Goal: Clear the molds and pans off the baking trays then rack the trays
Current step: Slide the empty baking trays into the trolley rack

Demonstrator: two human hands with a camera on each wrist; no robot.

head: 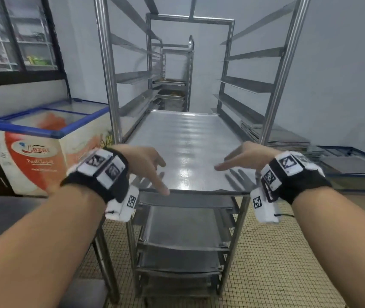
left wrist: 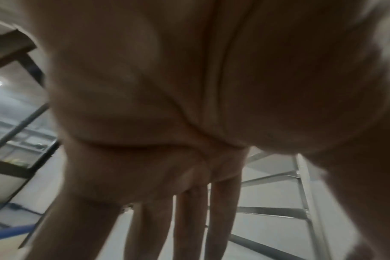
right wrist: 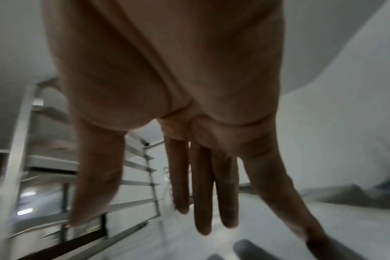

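A bare shiny baking tray lies on the rails of the steel rack, its near edge toward me. My left hand hovers over the tray's near left corner with straight fingers, holding nothing; whether a fingertip touches the edge is unclear. My right hand floats over the near right part, fingers spread and empty. Both wrist views show flat palms, my left hand and my right hand, with straight fingers above the tray. More trays sit on the lower rails.
A chest freezer with a blue-framed lid stands left of the rack. A stack of flat trays lies low at the right. A second rack with filled pans stands behind. A glass-door cabinet is at the far left.
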